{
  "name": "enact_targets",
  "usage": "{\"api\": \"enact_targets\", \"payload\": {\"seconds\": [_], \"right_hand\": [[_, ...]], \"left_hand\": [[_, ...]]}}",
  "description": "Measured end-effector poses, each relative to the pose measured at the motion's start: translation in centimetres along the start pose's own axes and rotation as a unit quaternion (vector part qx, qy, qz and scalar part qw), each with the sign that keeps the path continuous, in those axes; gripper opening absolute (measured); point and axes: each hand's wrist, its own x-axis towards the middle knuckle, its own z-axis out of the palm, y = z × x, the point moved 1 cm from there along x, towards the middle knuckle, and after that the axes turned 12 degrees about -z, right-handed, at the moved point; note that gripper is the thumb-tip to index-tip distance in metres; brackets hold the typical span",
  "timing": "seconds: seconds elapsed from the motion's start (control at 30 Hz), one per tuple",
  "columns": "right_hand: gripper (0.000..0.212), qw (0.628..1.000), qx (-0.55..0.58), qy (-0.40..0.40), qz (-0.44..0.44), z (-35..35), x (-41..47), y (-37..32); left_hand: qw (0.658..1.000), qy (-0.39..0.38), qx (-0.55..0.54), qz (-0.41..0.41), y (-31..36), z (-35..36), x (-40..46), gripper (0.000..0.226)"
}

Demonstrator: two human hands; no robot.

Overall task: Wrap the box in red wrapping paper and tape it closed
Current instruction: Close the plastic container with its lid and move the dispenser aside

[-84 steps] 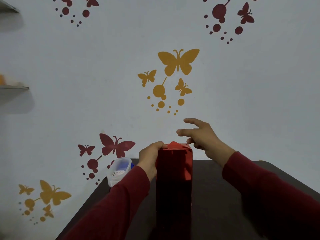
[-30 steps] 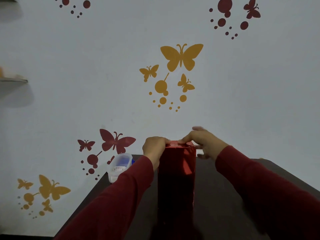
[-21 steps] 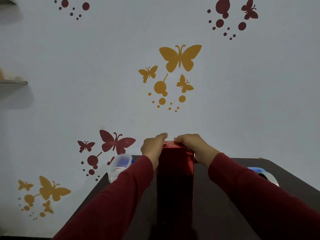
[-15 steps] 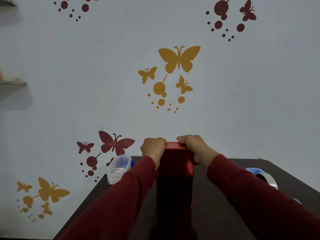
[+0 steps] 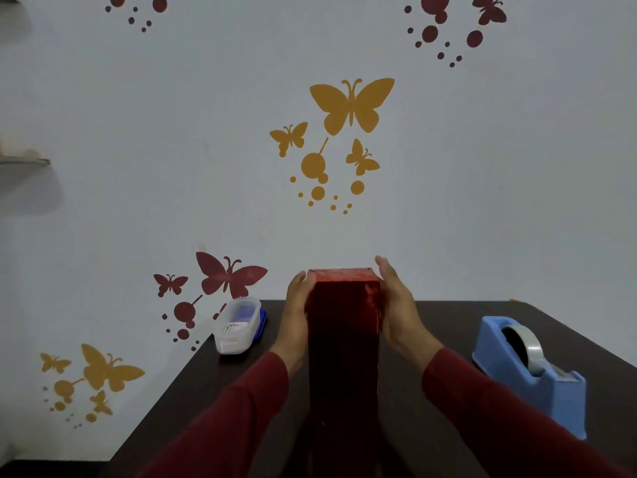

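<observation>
I see one red-wrapped box (image 5: pixel 344 339) standing on the dark surface (image 5: pixel 431 339), my left hand (image 5: pixel 297 319) and right hand (image 5: pixel 400 315) flat against its sides, fingers straight and together. One blue tape dispenser (image 5: pixel 527 370) sits right, one plastic container (image 5: pixel 238 324) left.

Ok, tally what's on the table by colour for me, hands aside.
Red: 1, the wrapped box
Blue: 1, the tape dispenser
Clear with a blue lid underneath: 1, the plastic container
Total: 3
</observation>
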Motion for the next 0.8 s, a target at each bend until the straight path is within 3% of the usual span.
{"api": "enact_targets", "payload": {"seconds": [0.13, 0.33, 0.47, 0.57, 0.8], "right_hand": [[0.07, 0.999, -0.028, -0.039, 0.011, -3.2, -4.2, 6.8], [0.051, 0.998, -0.064, -0.016, 0.005, -3.0, -3.2, 6.2], [0.029, 0.994, -0.09, 0.02, 0.06, -2.6, -2.0, 4.7], [0.035, 0.985, -0.087, 0.055, 0.137, -3.0, -2.6, 5.3], [0.029, 0.964, -0.138, 0.115, 0.196, -3.2, -3.7, 6.2]], "left_hand": [[0.997, -0.036, 0.057, 0.021, -5.9, -2.5, -1.0, 0.075], [0.987, -0.015, 0.15, 0.049, -4.3, -1.9, -0.6, 0.051], [0.989, 0.02, 0.135, -0.06, -2.3, -0.5, -0.6, 0.038], [0.981, 0.056, 0.075, -0.172, -3.5, -0.3, -0.7, 0.043], [0.963, 0.089, 0.082, -0.241, -5.1, -0.4, -0.8, 0.037]]}}
